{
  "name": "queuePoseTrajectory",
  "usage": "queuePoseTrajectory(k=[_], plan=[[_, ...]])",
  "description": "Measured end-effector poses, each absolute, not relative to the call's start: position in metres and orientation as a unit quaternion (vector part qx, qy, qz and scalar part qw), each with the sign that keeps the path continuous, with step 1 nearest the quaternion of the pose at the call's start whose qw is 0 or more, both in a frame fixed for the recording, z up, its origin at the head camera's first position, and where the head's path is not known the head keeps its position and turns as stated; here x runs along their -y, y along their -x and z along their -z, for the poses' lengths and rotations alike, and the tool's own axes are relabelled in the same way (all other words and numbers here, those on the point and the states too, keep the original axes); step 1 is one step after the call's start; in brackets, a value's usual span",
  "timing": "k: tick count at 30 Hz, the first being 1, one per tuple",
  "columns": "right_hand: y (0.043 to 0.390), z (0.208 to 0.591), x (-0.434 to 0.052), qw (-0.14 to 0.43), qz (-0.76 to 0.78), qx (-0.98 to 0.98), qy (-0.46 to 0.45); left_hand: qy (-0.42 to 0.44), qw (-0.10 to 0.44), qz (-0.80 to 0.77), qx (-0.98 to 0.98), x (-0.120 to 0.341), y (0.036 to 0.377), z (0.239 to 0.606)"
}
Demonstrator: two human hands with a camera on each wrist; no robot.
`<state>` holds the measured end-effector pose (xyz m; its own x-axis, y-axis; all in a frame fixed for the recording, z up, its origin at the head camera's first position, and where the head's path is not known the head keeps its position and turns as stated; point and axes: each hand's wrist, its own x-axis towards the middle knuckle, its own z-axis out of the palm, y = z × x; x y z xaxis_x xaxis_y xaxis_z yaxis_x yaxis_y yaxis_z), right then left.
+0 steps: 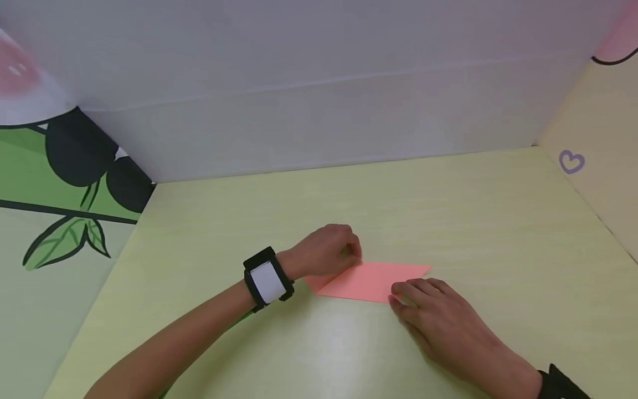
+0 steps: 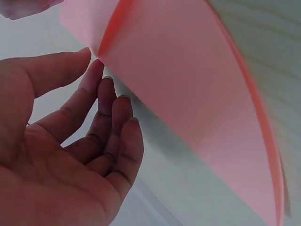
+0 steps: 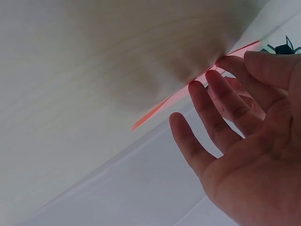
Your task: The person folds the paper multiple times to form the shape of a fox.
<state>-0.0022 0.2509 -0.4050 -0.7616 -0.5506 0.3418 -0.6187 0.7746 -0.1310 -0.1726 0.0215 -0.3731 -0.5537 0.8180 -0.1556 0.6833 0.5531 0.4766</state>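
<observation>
Paper (image 1: pixel 374 281), pink, folded, on table (image 1: pixel 209 233), right of lower centre of frame, between 2 hands. Left hand (image 1: pixel 326 249): thumb and forefinger pinch upper edge beside slanting fold (image 1: pixel 336 282), presumably to control it. Right hand (image 1: pixel 441 313): fingers slack, not gripping, tips at lower right corner, likely steadying paper. Containers: 0 seen.

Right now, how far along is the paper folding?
Looks done: the pink paper is folded, layers showing in the left wrist view. In hand: the left hand touches its far edge, the right hand its near right side. Remaining: probably pressing it flat, since those layers gap; final shape can't be told.
</observation>
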Motion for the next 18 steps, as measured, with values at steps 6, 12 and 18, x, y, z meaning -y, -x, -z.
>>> queuePoseTrajectory(k=[6,12,18], plan=[[0.0026,0.4054,-0.2509,0.142,-0.112,0.931,-0.317,-0.422,0.206,-0.19,-0.862,-0.0227,0.1713,0.3742],[0.0025,0.4056,-0.2501,0.144,-0.112,0.93,-0.319,-0.417,0.208,-0.195,-0.863,-0.0231,0.171,0.376],[0.0022,0.4047,-0.2498,0.141,-0.111,0.932,-0.316,-0.414,0.212,-0.206,-0.861,-0.0234,0.1707,0.3772]])
